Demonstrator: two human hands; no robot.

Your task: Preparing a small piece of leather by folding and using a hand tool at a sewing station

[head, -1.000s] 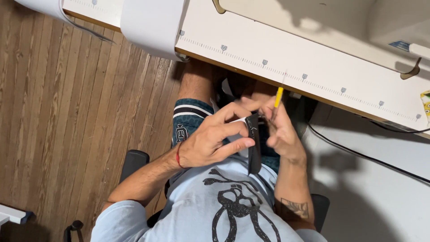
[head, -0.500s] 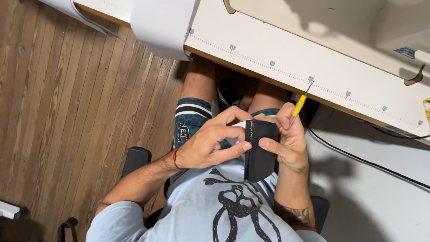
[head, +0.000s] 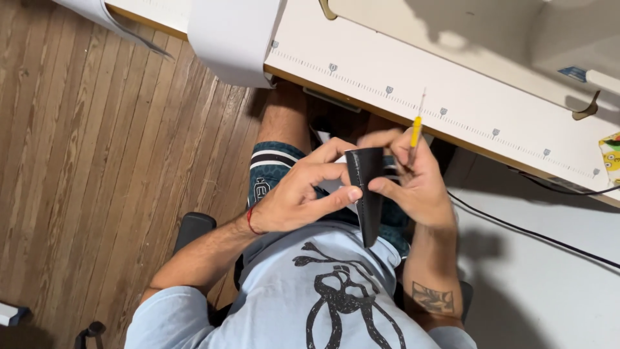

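Note:
A black leather strip [head: 368,194], folded lengthwise, hangs upright over my lap. My left hand [head: 303,190] pinches its upper part from the left, thumb and fingers closed on it. My right hand [head: 416,184] grips the same piece from the right and also holds a thin tool with a yellow handle [head: 416,132] between its fingers; the metal tip points up toward the table edge. Both hands sit just below the front edge of the white worktable [head: 452,97].
The worktable's front edge carries a printed ruler strip. A white paper roll [head: 236,39] hangs over that edge at the left. A black cable [head: 536,236] runs across the white floor at right. Wood flooring [head: 97,161] lies at left. I sit on a black chair [head: 194,226].
The black strip has turned from flat-on to folded and narrow between my hands. The yellow tool has moved up and left with my right hand.

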